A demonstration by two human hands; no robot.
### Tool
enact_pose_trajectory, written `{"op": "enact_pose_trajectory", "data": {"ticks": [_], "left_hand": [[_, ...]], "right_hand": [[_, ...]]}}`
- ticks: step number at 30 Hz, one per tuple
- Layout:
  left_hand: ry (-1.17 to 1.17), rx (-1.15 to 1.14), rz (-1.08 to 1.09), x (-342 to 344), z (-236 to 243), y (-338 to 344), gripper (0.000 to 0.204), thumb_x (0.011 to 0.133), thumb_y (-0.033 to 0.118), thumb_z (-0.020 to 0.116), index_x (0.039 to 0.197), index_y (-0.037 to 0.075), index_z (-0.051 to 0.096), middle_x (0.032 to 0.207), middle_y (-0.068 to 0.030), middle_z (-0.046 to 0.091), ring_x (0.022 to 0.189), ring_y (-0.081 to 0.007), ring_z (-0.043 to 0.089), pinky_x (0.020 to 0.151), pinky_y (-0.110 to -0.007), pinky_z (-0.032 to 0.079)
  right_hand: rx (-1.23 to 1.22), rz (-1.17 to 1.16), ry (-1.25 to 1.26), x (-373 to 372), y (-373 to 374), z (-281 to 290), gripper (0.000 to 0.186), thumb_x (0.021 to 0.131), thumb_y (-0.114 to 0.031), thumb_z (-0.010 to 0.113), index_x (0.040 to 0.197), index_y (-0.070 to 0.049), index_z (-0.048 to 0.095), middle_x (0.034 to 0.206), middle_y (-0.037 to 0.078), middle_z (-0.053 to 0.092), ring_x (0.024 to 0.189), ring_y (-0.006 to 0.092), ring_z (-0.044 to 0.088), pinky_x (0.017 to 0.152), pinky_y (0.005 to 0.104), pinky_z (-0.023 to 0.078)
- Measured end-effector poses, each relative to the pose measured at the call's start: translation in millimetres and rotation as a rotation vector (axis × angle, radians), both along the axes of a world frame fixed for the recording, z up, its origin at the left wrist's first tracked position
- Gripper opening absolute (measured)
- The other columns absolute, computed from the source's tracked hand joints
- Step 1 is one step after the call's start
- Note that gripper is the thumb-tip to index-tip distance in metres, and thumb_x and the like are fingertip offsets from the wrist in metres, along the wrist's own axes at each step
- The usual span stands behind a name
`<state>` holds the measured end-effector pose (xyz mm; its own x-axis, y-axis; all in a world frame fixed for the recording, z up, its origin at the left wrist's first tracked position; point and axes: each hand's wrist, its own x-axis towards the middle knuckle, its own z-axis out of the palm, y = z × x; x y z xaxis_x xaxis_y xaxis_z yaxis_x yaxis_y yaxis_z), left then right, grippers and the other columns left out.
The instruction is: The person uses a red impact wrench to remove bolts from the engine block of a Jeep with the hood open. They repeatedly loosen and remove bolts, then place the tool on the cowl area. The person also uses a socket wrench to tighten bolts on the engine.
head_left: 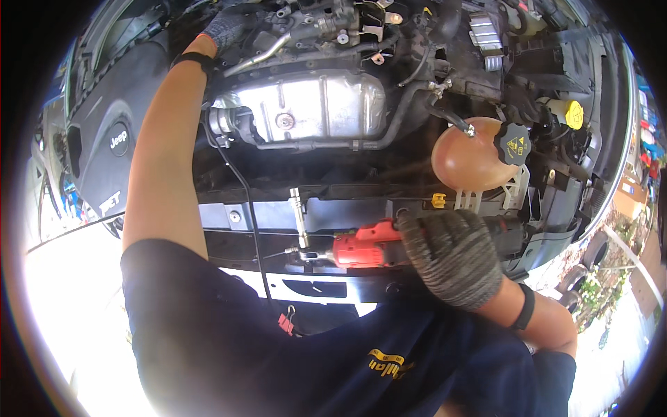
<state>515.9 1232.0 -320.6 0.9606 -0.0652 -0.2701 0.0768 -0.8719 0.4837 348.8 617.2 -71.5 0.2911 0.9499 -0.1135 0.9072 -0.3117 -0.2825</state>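
Note:
My right hand point(451, 258), in a grey striped knit glove, is closed around a red and black cordless ratchet point(365, 244). The tool lies level above the front edge of the engine bay, its head toward the left. From that head a chrome extension with a socket point(297, 212) points away from me. Far off at the upper left, my left hand point(231, 29), in a grey glove with an orange cuff, reaches in among the engine parts at the back. Its fingers are too dark and partly hidden to make out. Below that hand sits a shiny ribbed metal cover point(319, 108).
An orange-brown coolant tank point(462, 161) with a black cap point(513, 144) stands right of the metal cover. Farther right is a yellow cap point(574, 115). A black plastic engine cover point(114, 104) lies at left. A thin black cable point(244, 187) hangs past the front crossmember point(267, 214).

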Motion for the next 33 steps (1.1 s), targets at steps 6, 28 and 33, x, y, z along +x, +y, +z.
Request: {"op": "enact_pose_trajectory", "data": {"ticks": [6, 28, 33], "left_hand": [[-0.073, -0.072, 0.078, -26.6, 45.3, -48.7, 0.032, 0.102, 0.012, 0.069, 0.133, 0.003, 0.072, 0.123, -0.0122, 0.076, 0.114, -0.0240, 0.072, 0.100, -0.039, 0.058], [0.054, -0.665, 0.485, -29.4, 94.1, -90.6, 0.030, 0.095, 0.004, 0.072, 0.125, -0.001, 0.074, 0.114, -0.0129, 0.076, 0.099, -0.0250, 0.073, 0.084, -0.043, 0.063], [0.061, -0.686, 0.551, -42.9, 97.7, -87.9, 0.028, 0.094, 0.004, 0.074, 0.121, -0.002, 0.075, 0.112, -0.0121, 0.076, 0.099, -0.0236, 0.072, 0.085, -0.041, 0.061]], "right_hand": [[0.111, 0.012, 0.206, -29.5, 0.4, -28.7, 0.056, 0.094, -0.027, 0.059, 0.139, 0.007, 0.060, 0.127, 0.032, 0.068, 0.106, 0.0442, 0.068, 0.089, 0.0620, 0.054], [0.303, -0.825, -0.419, 482.1, -69.1, 72.5, 0.025, 0.094, -0.025, 0.069, 0.110, -0.008, 0.078, 0.109, 0.023, 0.076, 0.102, 0.0436, 0.072, 0.090, 0.0512, 0.057], [0.014, -1.019, -0.499, 613.9, -71.6, 68.2, 0.026, 0.098, -0.021, 0.066, 0.118, -0.010, 0.079, 0.117, 0.022, 0.076, 0.111, 0.0407, 0.073, 0.095, 0.0466, 0.058]]}}
